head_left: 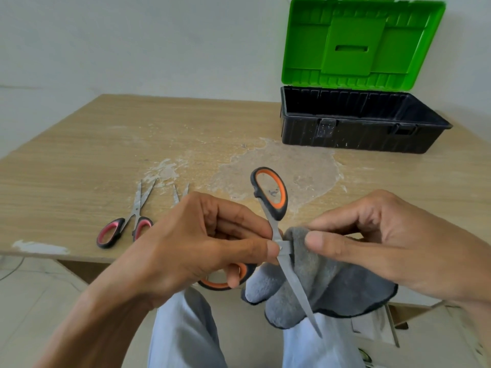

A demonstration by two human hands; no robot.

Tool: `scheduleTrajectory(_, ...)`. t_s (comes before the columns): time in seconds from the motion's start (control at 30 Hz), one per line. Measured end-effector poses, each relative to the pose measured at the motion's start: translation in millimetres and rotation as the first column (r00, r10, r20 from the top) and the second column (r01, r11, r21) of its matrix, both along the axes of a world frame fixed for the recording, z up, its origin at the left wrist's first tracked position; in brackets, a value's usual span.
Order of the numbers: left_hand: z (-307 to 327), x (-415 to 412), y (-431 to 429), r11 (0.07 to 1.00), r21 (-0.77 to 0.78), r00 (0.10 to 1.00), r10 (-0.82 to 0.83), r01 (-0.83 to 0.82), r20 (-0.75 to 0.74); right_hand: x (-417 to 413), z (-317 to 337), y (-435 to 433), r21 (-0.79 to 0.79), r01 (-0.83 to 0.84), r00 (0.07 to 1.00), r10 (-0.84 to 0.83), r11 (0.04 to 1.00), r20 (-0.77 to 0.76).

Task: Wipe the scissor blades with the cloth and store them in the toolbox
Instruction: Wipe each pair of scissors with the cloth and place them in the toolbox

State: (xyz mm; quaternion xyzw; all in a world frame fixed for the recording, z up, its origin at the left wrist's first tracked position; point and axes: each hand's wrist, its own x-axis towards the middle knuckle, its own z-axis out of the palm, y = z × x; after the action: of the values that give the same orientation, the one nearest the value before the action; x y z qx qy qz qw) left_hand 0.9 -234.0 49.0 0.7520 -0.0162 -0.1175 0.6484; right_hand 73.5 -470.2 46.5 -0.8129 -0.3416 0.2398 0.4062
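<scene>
The left hand (202,245) curls round the orange-handled scissors (275,224), thumb pressed by the pivot and fingers hooked at the lower loop, holding them spread wide above the lap — one bare blade points down, sharp-tipped. They look light and rigid, the steel likely slick, so the rubbery handles or the pivot seem the safest hold. The grey cloth (326,285) looks soft and thick; it is draped over the other blade, where the right hand (385,243) pinches it between thumb and fingers.

On the wooden table (79,160), worn and crusted with a pale dried patch, pink-handled scissors (125,227) lie at the left, the blade tips of another pair (176,196) just beside them. The toolbox (345,136) stands open at the far right, against a plain pale wall.
</scene>
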Motion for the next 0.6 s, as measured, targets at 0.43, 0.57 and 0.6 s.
scheduleTrajectory(0.43, -2.3, 0.3, 3.7, 1.0, 0.01, 1.0, -0.009, 0.009, 0.001, 3.0, 1.7, -5.2, 0.07, 0.065, 0.998, -0.065, 0.995, -0.001)
scheduleTrajectory(0.57, -1.0, 1.4, -1.2, 1.0, 0.015, 1.0, -0.008, 0.008, 0.026, -4.5, 5.1, 2.1, 0.059, 0.012, 1.0, -0.013, 0.998, 0.018)
scheduleTrajectory(0.6, -2.2, 1.6, 0.1, 1.0, -0.002, 1.0, 0.005, -0.005, 0.026, -2.4, 5.9, -0.1, 0.063, 0.024, 0.999, -0.025, 0.998, 0.025)
